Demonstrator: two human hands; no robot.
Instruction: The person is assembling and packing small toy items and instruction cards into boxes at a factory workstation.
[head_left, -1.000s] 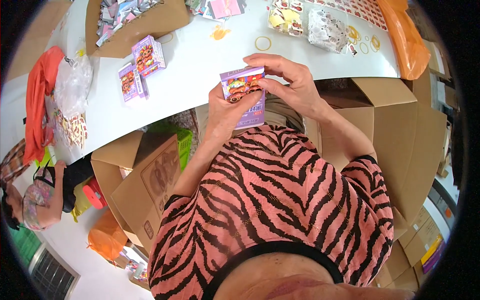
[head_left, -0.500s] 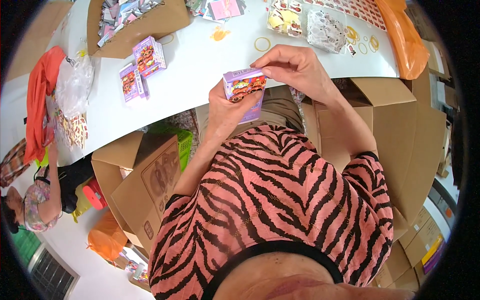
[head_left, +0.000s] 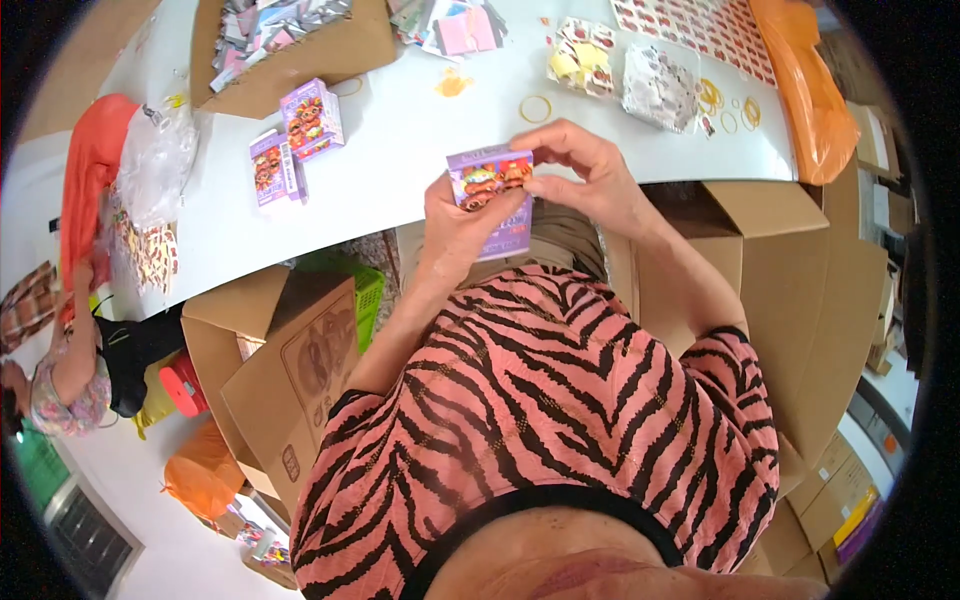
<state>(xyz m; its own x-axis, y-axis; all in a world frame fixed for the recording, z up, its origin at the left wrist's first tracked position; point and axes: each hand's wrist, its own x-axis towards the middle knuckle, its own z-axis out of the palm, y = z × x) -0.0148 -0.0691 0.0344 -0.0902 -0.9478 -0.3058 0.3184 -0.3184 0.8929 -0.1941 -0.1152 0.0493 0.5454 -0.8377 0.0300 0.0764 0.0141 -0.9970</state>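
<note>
Far left of the white table (head_left: 400,150): orange bag (head_left: 85,190) and clear plastic bag (head_left: 150,165) at the edge, parked out of the work area. Another person (head_left: 60,370) crouched below that end, apart from the hands here.

On the table, left of centre: two purple boxes (head_left: 295,140) side by side, upright, likely set down as finished. Behind them an open cardboard tray (head_left: 300,45) full of small packets, kept within reach.

Just off the table's near edge, centre: purple box (head_left: 490,195) held up in front of the chest, top tilted toward the face for close work. Left hand (head_left: 455,215) wrapped around the box's lower left side, fingers clenched on it as a steady base. Right hand (head_left: 585,175) at the top right corner, thumb and fingertips pinched on the top flap edge, seemingly to press or tuck it.

On the table, right: rubber bands (head_left: 730,105) scattered loose, packets in plastic (head_left: 660,85), another orange bag (head_left: 800,85).

Under the table's right end: open cardboard carton (head_left: 800,300) close beside the knees, handy for dropping things in.
</note>
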